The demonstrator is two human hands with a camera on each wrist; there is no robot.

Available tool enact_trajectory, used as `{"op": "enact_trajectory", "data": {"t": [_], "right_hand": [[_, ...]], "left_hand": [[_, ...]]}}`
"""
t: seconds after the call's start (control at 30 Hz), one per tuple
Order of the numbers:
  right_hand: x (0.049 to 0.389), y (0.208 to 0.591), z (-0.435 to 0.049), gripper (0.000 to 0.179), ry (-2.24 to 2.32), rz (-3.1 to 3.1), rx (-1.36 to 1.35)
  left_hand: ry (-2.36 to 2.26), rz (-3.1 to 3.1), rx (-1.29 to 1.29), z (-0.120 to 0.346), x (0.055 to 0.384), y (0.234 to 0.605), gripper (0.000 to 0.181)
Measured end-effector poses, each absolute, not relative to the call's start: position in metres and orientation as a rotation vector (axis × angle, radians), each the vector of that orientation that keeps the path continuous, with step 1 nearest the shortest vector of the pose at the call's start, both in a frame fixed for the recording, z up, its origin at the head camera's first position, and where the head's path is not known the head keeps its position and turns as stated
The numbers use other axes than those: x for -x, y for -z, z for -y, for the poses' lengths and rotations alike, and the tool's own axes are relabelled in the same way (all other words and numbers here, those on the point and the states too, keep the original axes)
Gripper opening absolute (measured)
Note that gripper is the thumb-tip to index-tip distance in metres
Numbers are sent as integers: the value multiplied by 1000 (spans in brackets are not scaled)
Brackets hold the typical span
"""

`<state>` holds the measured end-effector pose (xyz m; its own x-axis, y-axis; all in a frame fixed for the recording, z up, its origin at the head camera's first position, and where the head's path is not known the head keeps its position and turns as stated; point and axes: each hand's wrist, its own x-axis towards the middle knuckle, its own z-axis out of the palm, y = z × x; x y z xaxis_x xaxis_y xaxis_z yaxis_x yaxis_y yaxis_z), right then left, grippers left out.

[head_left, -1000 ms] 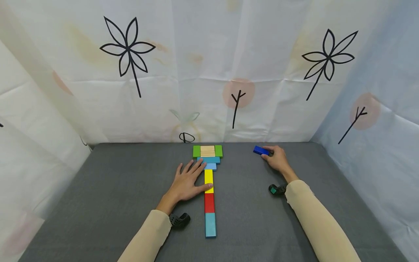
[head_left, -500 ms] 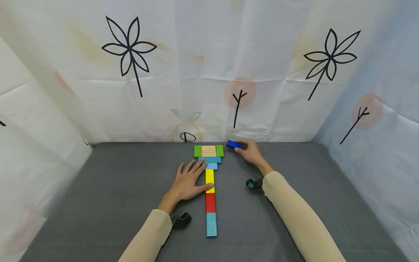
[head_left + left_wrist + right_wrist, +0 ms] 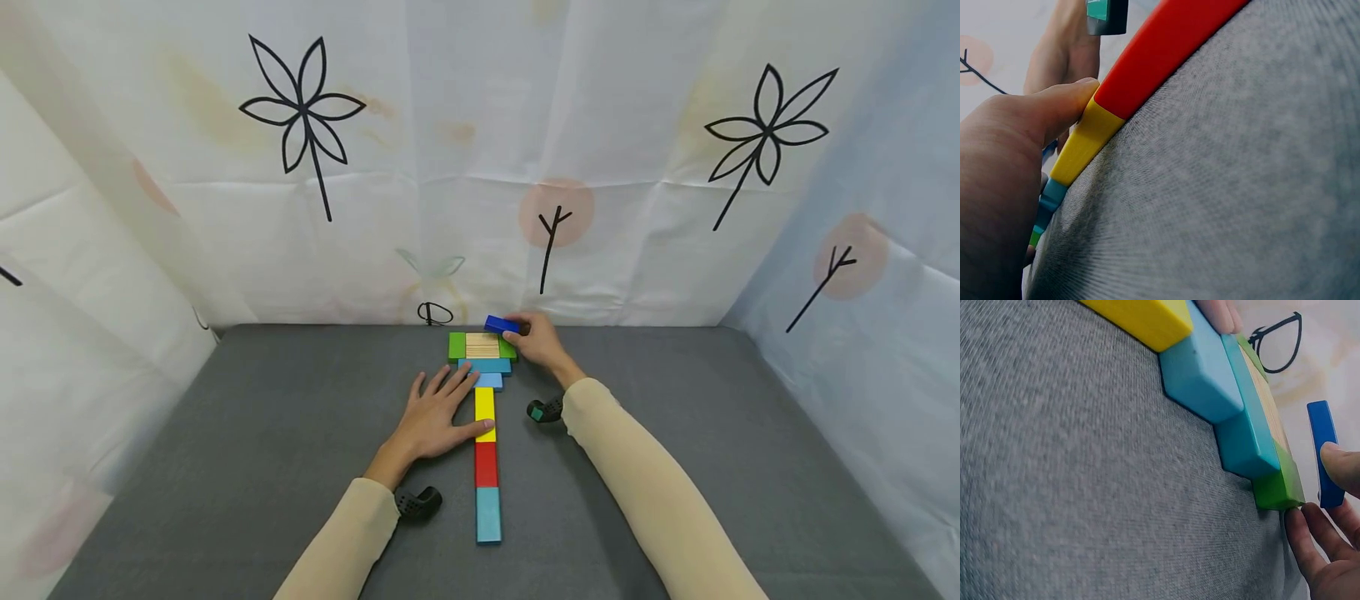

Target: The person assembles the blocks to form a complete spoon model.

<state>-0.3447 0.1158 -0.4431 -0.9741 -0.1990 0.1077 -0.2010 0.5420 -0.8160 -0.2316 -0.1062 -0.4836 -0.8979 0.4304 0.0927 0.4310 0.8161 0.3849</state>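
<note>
My right hand pinches a dark blue block between thumb and fingers, just past the far end of a column of blocks. In the right wrist view the blue block stands apart from the green block, whose end the other fingertips reach. My left hand lies spread beside the column, thumb on the yellow block and fingertips at the light blue block. Beyond are a wider blue block, wooden pieces and a left green block.
Nearer me the column continues with a red block and a teal block. A dark grey cloth covers the table. White printed curtains hang at the back and sides. Each wrist wears a black strap.
The right hand has carried the blue block leftward, from right of the column to behind its far end. The left hand has stayed in place on the column.
</note>
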Motion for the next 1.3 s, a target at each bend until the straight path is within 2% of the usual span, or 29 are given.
{"op": "enact_trajectory", "data": {"t": [0.43,1.3], "right_hand": [[349,440,-98,36,-1335,2805,-401],[364,441,-69,33,-1090,2973,-320]], "left_hand": [[623,2998,707,107,231,483,89],[637,2997,703,106,232,483,89]]}}
